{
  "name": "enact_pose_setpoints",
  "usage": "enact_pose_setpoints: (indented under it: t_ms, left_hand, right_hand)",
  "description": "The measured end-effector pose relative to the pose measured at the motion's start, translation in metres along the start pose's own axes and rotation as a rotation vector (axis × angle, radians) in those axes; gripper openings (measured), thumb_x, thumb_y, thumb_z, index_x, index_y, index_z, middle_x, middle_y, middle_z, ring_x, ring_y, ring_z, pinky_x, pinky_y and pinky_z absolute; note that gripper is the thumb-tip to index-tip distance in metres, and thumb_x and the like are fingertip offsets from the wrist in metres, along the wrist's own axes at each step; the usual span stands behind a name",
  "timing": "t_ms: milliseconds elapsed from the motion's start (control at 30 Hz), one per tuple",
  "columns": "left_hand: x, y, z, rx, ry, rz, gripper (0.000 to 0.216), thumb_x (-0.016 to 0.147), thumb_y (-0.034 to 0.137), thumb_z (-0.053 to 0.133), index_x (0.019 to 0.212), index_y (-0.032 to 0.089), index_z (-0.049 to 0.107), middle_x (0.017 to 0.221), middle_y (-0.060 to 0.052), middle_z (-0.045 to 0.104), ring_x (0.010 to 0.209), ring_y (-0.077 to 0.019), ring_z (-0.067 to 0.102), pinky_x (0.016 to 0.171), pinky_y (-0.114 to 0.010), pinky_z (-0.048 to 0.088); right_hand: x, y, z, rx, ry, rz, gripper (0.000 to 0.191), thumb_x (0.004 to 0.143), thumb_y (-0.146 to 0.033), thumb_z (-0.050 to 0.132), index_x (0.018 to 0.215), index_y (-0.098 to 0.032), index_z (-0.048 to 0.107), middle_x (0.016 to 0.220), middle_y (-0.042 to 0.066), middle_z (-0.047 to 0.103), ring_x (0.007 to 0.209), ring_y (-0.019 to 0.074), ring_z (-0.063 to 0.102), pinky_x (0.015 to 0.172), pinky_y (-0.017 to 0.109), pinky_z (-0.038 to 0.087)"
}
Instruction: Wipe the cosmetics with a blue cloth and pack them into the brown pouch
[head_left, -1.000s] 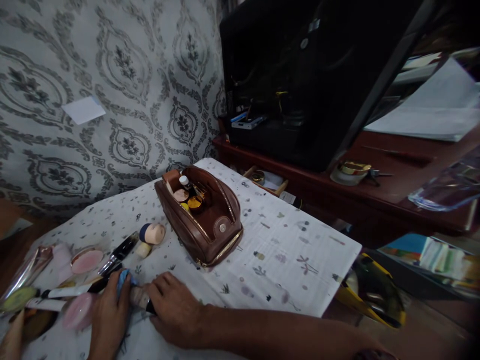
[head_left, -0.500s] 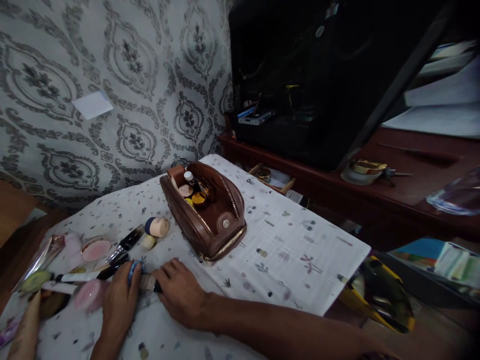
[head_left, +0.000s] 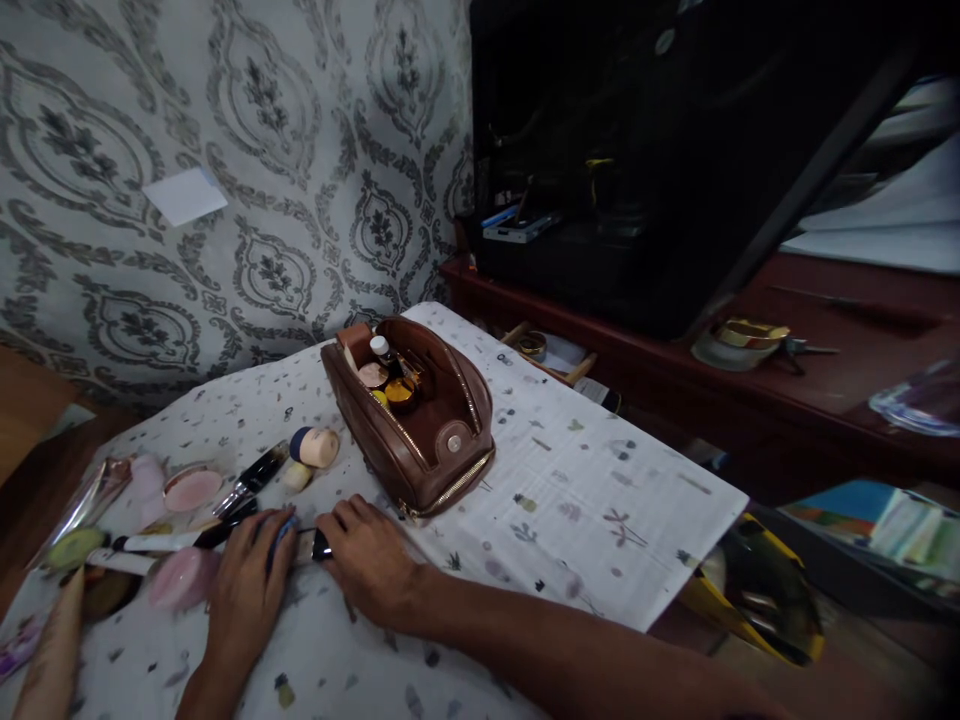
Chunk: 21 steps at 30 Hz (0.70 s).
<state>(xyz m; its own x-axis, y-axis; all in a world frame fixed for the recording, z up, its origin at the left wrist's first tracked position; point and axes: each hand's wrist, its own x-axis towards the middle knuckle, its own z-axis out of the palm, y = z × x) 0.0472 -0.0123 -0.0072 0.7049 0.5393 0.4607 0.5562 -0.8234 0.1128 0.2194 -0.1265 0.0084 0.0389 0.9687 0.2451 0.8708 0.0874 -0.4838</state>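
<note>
Bottle-like item (head_left: 306, 547), black at one end, one: held low between two hands, above one white patterned cloth (head_left: 585, 500). Its black end is gripped by the right hand (head_left: 367, 555), whose fingers are curled closed. By the left hand (head_left: 253, 570), fingers bent inward, one blue piece (head_left: 283, 530) is pinched; whether the item's paler end is also gripped there cannot be told.

Brown bag (head_left: 412, 490), one: placed just beyond the right hand, unzipped. Inside are seen one white-capped bottle (head_left: 381, 347) and one gold-lidded jar (head_left: 400, 391).

Cream bottle with dark blue cap (head_left: 322, 448), one: laid beside one pale lump (head_left: 298, 477). Black-handled brush (head_left: 262, 468), one: laid beyond the left hand. Pink round items, two: one flat disc (head_left: 193, 488), and one thicker pot (head_left: 182, 580) set just beside the left hand.
</note>
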Motion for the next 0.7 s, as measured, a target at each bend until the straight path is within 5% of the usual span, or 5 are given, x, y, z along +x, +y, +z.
enact_pose_setpoints:
  t_ms: [167, 367, 500, 700]
  left_hand:
    - [-0.001, 0.001, 0.001, 0.082, -0.03, 0.215, 0.039, 0.101, 0.043, 0.039, 0.116, 0.02, 0.067, 0.109, -0.008, 0.069, 0.103, -0.0256, 0.061, 0.093, -0.041, 0.046]
    - [-0.015, -0.008, 0.007, 0.157, -0.065, 0.128, 0.049, 0.101, 0.047, 0.034, 0.135, 0.02, 0.056, 0.124, -0.011, 0.069, 0.113, -0.0272, 0.063, 0.105, -0.044, 0.043]
    - [-0.029, -0.007, 0.006, 0.152, -0.055, 0.082, 0.061, 0.099, 0.051, 0.035, 0.153, 0.022, 0.035, 0.147, -0.012, 0.054, 0.131, -0.0292, 0.054, 0.117, -0.047, 0.034]
    - [-0.048, 0.005, -0.003, 0.134, -0.106, 0.13, 0.068, 0.096, 0.027, 0.036, 0.16, 0.027, 0.014, 0.165, -0.007, 0.026, 0.148, -0.0319, 0.034, 0.123, -0.056, 0.026]
  right_hand:
    - [0.0, 0.0, -0.003, 0.008, 0.014, 0.006, 0.031, 0.092, -0.031, 0.065, 0.116, -0.011, 0.06, 0.111, 0.013, 0.065, 0.108, 0.0271, 0.057, 0.089, 0.04, 0.054]
    - [0.0, 0.006, -0.01, -0.012, -0.002, -0.007, 0.038, 0.089, -0.04, 0.068, 0.11, -0.009, 0.063, 0.112, 0.016, 0.063, 0.109, 0.0291, 0.055, 0.092, 0.041, 0.053]
    - [0.0, 0.008, -0.011, -0.035, -0.005, -0.039, 0.033, 0.088, -0.037, 0.067, 0.104, -0.009, 0.066, 0.108, 0.017, 0.063, 0.106, 0.0293, 0.055, 0.089, 0.041, 0.054]
    - [0.0, 0.008, -0.004, -0.038, 0.022, -0.053, 0.03, 0.087, -0.034, 0.068, 0.102, -0.008, 0.065, 0.103, 0.015, 0.064, 0.103, 0.0275, 0.056, 0.085, 0.039, 0.054]
